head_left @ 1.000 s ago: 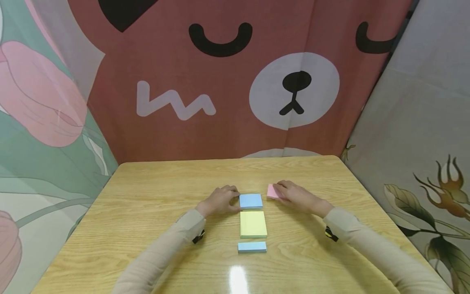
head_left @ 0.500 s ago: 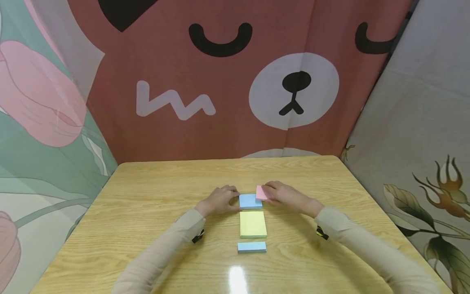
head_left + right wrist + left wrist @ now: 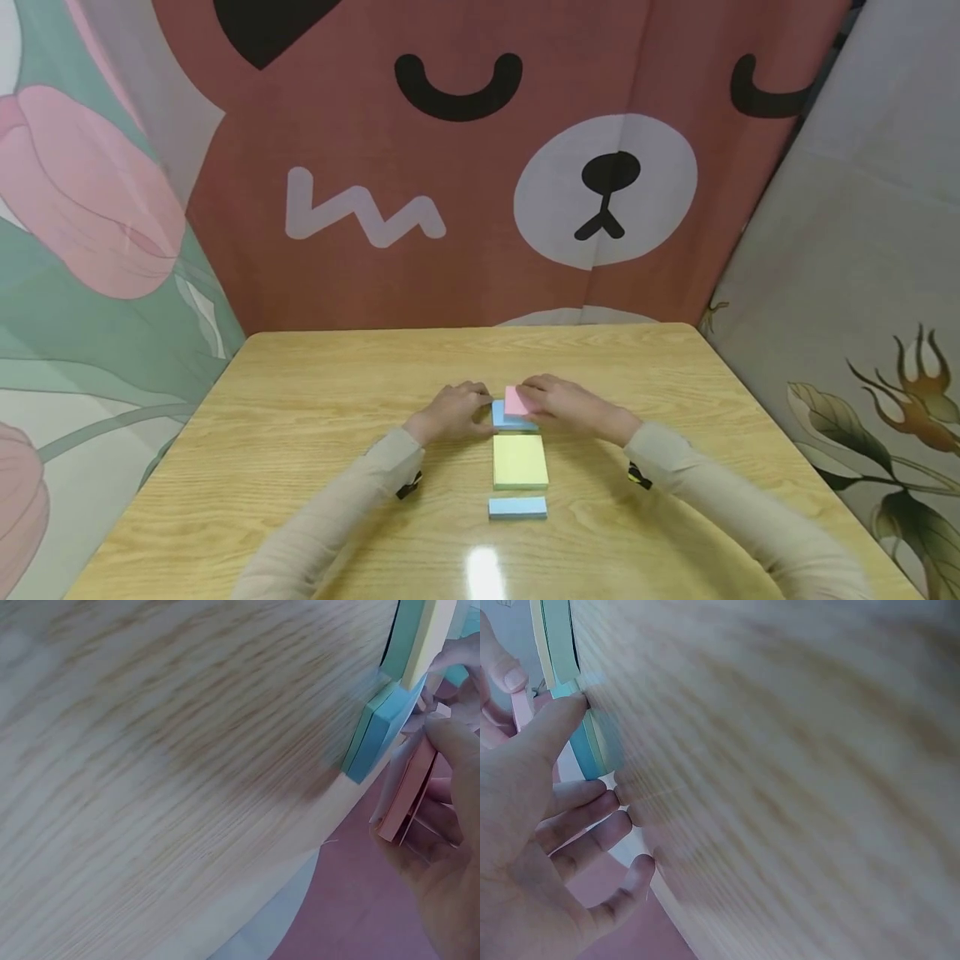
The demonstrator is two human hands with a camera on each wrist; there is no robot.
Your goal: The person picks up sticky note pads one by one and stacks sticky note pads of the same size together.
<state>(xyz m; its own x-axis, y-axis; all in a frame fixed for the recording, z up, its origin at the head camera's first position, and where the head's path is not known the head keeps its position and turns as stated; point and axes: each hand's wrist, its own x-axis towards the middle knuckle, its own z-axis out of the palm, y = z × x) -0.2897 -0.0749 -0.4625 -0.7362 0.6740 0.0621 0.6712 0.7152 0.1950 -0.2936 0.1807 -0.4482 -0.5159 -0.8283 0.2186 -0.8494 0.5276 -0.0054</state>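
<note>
My right hand pinches a pink sticky note pad between thumb and fingers. The pad is held over a blue sticky note pad and hides part of it; in the right wrist view, a gap shows between the pink pad and the blue one. At the blue pad's left side, my left hand holds it between thumb and index finger, the thumb at the near corner and the index finger at the far one. Beneath the blue layer lies a greenish one.
Nearer to me, a larger yellow sticky note pad lies in line with the blue one. A narrow light-blue sticky note strip lies in front of it. All rest on a wooden table, with a bear-print curtain behind.
My right hand has moved left with the pink pad, from beside the blue pad to above it. The left hand has stayed at the blue pad.
</note>
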